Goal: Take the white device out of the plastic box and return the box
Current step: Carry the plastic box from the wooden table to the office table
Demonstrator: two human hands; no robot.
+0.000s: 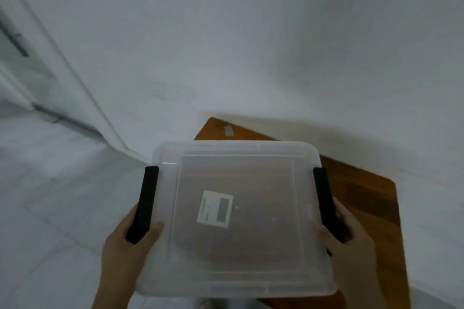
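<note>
A translucent plastic box [236, 246] with its lid on fills the lower middle of the head view. It has a black clip on each side and a white label [215, 209] on the lid. My left hand [123, 251] grips the box at its left black clip [144, 204]. At the right black clip [326, 206] my right hand [351, 246] grips the other side. The box is held above a brown wooden table. No white device can be made out inside the box.
The wooden table [364, 195] stands against a white wall, with a small pale object [228, 130] near its far corner. Pale tiled floor [50, 195] lies to the left, and a white door frame [82, 88] runs along the left side.
</note>
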